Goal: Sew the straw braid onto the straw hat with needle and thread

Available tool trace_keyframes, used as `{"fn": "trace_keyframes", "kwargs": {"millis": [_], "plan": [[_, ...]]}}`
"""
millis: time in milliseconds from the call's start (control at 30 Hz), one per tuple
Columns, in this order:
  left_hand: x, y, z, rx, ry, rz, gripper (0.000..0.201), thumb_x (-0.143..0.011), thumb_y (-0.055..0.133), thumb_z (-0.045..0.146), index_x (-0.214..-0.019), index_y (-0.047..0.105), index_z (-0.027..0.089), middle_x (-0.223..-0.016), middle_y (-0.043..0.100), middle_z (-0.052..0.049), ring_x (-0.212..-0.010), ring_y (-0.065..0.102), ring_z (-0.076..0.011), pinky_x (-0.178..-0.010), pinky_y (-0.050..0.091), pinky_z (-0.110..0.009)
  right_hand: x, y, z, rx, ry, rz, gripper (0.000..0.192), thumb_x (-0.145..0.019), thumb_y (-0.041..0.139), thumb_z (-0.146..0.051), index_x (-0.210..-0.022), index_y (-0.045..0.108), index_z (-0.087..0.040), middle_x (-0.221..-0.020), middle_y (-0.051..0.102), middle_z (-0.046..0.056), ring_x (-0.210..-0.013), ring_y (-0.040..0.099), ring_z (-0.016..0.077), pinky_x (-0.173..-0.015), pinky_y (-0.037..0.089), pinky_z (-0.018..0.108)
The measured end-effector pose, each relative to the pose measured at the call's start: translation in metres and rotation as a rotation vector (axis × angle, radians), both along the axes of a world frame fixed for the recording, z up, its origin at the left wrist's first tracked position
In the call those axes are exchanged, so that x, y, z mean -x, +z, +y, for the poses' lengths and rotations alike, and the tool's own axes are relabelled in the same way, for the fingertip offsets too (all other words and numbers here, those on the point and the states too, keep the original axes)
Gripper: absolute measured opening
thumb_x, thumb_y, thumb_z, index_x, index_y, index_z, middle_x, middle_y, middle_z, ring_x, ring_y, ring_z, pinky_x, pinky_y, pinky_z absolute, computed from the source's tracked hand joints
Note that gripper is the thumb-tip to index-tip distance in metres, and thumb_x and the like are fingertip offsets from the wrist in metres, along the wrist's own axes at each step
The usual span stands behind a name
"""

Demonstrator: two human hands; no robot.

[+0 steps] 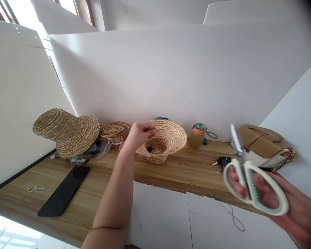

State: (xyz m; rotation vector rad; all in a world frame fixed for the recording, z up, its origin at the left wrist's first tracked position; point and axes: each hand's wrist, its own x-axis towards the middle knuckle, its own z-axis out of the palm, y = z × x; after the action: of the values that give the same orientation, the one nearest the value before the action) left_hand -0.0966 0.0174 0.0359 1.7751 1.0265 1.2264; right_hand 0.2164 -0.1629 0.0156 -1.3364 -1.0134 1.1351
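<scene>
Gripping white-and-green-handled metal scissors in right hand; pinching narrowly with left hand, cannot tell on what, over upturned tan straw hat near wood-grain counter's back edge. Apparently mid-pinch, calling next for steadiness.

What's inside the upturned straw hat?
A small black object, unidentifiable, shows inside the upturned straw hat. The left hand covers part of it; whatever's behind that hand is hidden.

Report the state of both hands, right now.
Left hand: closed in a pinch; whether it holds anything cannot be told.
Right hand: holding the scissors by the handles.
</scene>
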Motion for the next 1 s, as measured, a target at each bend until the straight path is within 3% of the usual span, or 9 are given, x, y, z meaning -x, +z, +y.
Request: {"fn": "trace_keyframes", "kwargs": {"millis": [33, 133, 333, 467, 600, 767, 1000], "plan": [[-0.001, -0.001, 0.0, 0.0, 0.007, 0.012, 0.018, -0.07, 0.067, 0.027, -0.078, 0.073, 0.012, -0.062, 0.065, -0.001, -0.058, 0.055, -0.01, -0.059, 0.045, -0.022, 0.019, 0.003, 0.001, 0.05, 0.136, 0.147, 0.037, -0.067, 0.075, -0.049, -0.09, 0.072, -0.021, -0.079, 0.063, 0.011, -0.062, 0.058, 0.0204, -0.062, 0.053, 0.038], [-0.002, -0.001, 0.0, 0.015, 0.0, 0.044, 0.018, -0.07, 0.067, 0.026, -0.079, 0.074, 0.012, -0.064, 0.066, -0.001, -0.061, 0.057, -0.0109, -0.061, 0.047, -0.022, 0.067, 0.005, 0.005, 0.162, 0.288, 0.441, 0.032, -0.073, 0.072, -0.047, -0.093, 0.07, -0.022, -0.084, 0.062, 0.007, -0.064, 0.057, 0.0139, -0.059, 0.05, 0.027], [0.001, -0.002, 0.003, 0.011, -0.077, 0.053, 0.02, -0.075, 0.06, 0.017, -0.087, 0.074, 0.011, -0.073, 0.07, -0.004, -0.068, 0.062, -0.0126, -0.067, 0.05, -0.023, 0.117, 0.009, 0.022, 0.147, 0.443, 0.493, 0.028, -0.081, 0.065, -0.046, -0.085, 0.067, -0.018, -0.077, 0.06, 0.003, -0.061, 0.055, 0.0101, -0.058, 0.046, 0.023], [0.006, -0.004, 0.004, -0.006, -0.105, 0.017, 0.029, -0.077, 0.057, 0.012, -0.103, 0.07, 0.009, -0.076, 0.07, -0.007, -0.068, 0.062, -0.0118, -0.069, 0.05, -0.024, 0.132, 0.012, 0.029, 0.163, 0.447, 0.493, 0.026, -0.081, 0.066, -0.043, -0.079, 0.064, -0.017, -0.077, 0.06, 0.003, -0.063, 0.057, 0.0115, -0.059, 0.047, 0.024], [0.006, -0.003, 0.001, 0.006, -0.122, -0.025, 0.05, -0.077, 0.06, 0.014, -0.127, 0.055, 0.007, -0.079, 0.071, -0.009, -0.073, 0.066, -0.0149, -0.069, 0.052, -0.027, 0.141, 0.015, 0.031, 0.217, 0.458, 0.48, 0.026, -0.079, 0.068, -0.042, -0.079, 0.063, -0.016, -0.07, 0.059, 0.002, -0.059, 0.056, 0.0118, -0.059, 0.046, 0.025], [0.0, -0.004, 0.0, -0.086, -0.057, 0.04, 0.05, -0.078, 0.058, 0.015, -0.128, 0.054, 0.009, -0.076, 0.071, -0.007, -0.069, 0.065, -0.0148, -0.068, 0.052, -0.026, 0.147, 0.019, 0.028, 0.179, 0.519, 0.472, 0.032, -0.084, 0.06, -0.047, -0.08, 0.063, -0.016, -0.072, 0.06, 0.003, -0.061, 0.059, 0.015, -0.062, 0.048, 0.03], [-0.008, 0.0, -0.009, -0.168, 0.028, 0.144, 0.05, -0.078, 0.057, 0.015, -0.127, 0.054, 0.009, -0.069, 0.07, -0.004, -0.063, 0.063, -0.0136, -0.065, 0.05, -0.024, 0.148, 0.022, 0.032, 0.166, 0.44, 0.336, 0.031, -0.081, 0.065, -0.047, -0.082, 0.061, -0.016, -0.074, 0.059, 0.002, -0.061, 0.056, 0.0132, -0.06, 0.048, 0.027]]}}
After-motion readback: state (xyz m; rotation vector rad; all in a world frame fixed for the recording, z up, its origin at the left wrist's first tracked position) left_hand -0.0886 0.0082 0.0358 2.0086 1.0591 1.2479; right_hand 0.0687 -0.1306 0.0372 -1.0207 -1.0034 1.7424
